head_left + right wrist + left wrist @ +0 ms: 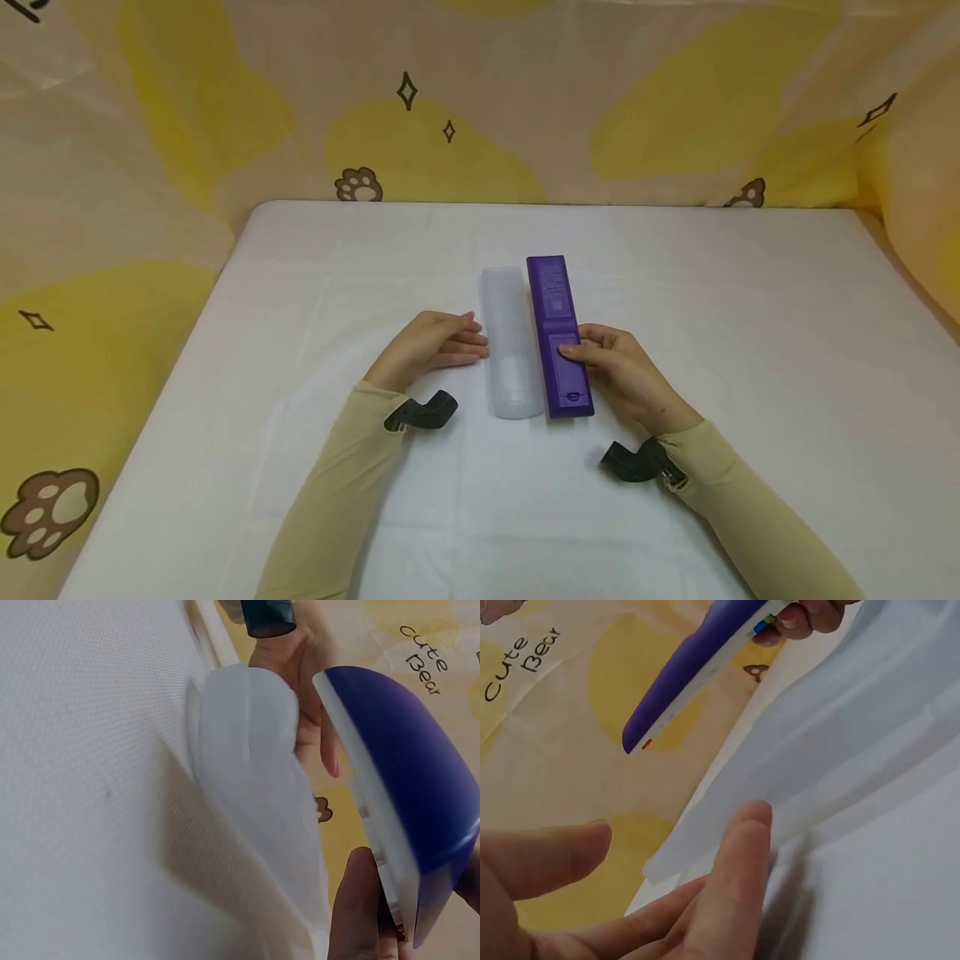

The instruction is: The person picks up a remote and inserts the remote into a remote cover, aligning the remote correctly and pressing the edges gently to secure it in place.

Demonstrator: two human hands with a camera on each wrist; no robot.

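Head view: from above, faces forward and down, farthest off; white table (pixel 315 333) lower frame, patterned cloth (pixel 495 158) across top. Left wrist view: close, tilted, left hand (pixel 637 928) large at bottom. Right wrist view: close, near table level. All share purple remote (pixel 557 327), translucent case (pixel 512 343); wrist views share "Cute Bear" lettering (pixel 540 651).

Purple-backed remote (pixel 554 327), raised, buttons facing down; translucent case (pixel 512 342) just beside.

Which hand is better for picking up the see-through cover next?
Probably the left hand. It looks free and is right beside the translucent remote cover, while the right hand holds the purple remote control and would likely have to put it down first.
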